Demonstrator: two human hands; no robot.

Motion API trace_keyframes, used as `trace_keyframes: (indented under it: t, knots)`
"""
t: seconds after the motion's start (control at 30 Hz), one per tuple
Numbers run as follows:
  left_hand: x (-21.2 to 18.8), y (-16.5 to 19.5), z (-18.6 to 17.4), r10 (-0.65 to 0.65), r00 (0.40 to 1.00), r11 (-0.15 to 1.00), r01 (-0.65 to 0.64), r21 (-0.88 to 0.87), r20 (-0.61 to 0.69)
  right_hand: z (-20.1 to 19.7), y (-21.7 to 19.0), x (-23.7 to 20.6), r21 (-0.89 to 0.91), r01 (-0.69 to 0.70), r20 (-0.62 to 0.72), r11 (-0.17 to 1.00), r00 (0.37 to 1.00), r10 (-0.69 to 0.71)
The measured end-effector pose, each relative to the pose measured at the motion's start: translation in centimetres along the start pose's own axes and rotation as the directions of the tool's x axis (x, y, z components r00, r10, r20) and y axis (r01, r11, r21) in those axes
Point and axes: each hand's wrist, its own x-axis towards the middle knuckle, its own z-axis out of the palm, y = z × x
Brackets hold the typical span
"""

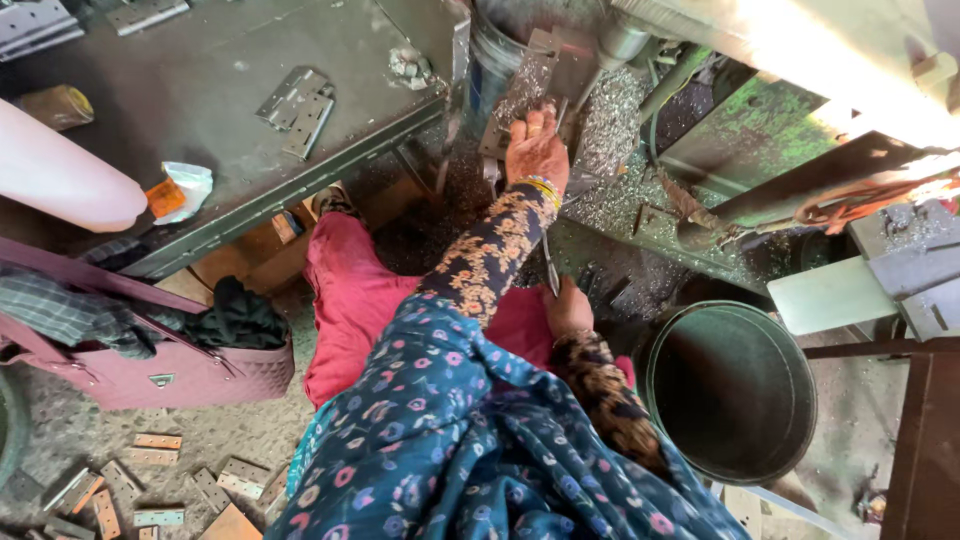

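My left hand (536,148), with bangles at the wrist, reaches forward and presses on a grey metal hinge plate (520,88) that stands against the drilling machine (615,40). Metal shavings (612,125) lie heaped around the plate and on the machine bed. My right hand (568,306) sits lower, near my lap, and is closed around a thin metal rod (549,262) that runs up toward the machine. Both arms wear dark floral sleeves, and a blue floral cloth covers my lap.
A dark green metal table (200,60) at the left carries a pair of hinges (297,105). A round metal bucket (652,385) stands at the right. A pink bag (170,378) lies on the floor at the left, with several hinges (150,480) scattered below it.
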Motion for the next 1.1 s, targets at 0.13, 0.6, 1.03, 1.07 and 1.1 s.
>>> trace_keyframes:
  t: [0.13, 0.6, 1.03, 1.07, 1.1]
  knots:
    - [0.6, 0.1, -0.1, 0.022, 1.0, 1.0, -0.022, 0.007, -0.017, 0.5, 1.2, 1.2, -0.038, -0.079, 0.103, 0.996, 0.991, 0.083]
    - [3.0, 0.3, -0.6, -0.026, 0.998, 0.999, 0.028, -0.036, 0.064, 0.4, 1.1, 1.8, -0.071, 0.016, 0.126, 0.997, 0.992, -0.007]
    - [4.7, 0.7, -1.7, -0.05, 0.984, 0.998, 0.045, 0.035, 0.171, 0.5, 1.4, 1.7, -0.066, 0.066, 0.038, 0.996, 0.997, -0.064]
    - [4.8, 0.7, -1.9, -0.056, 0.972, 0.998, 0.046, 0.047, 0.227, 0.4, 1.7, 2.0, -0.101, 0.088, -0.021, 0.991, 0.996, -0.09]
    - [4.9, 0.8, -2.1, -0.074, 0.983, 0.997, 0.068, 0.038, 0.169, 0.4, 1.9, 2.2, -0.141, 0.089, -0.075, 0.986, 0.992, -0.1]
